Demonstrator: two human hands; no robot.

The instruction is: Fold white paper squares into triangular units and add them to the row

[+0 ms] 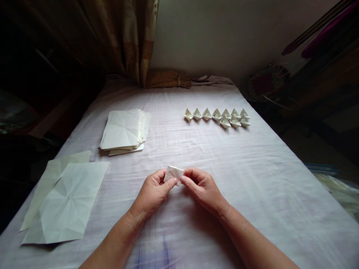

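Across the lower and middle view spreads a surface covered in a wrinkled pale lilac cloth (269, 194), its left and right edges drawing together toward a pale wall (213, 41); its near edge is out of view. A brown patterned curtain (140, 45) hangs down to the far edge, left of its middle. Beyond the right edge sits pale crumpled material (336, 190), too dim to identify.

Two creased paper sheets (70, 205), one overlapping the other, lie along the left edge toward its near corner, beside the left forearm. Farther back on that side, a stack of paper (120, 130) stands ahead and left of the hands. The widest stretch of cloth runs from the right forearm to the right edge.

The left hand (153, 190) and right hand (203, 186) meet near the middle, each pinching one end of the same paper. Near the far part of the right edge sit pointed folded pieces (206, 114), seven behind and three in front. Smallest is the folded paper (172, 172) between the fingertips, held above the cloth.
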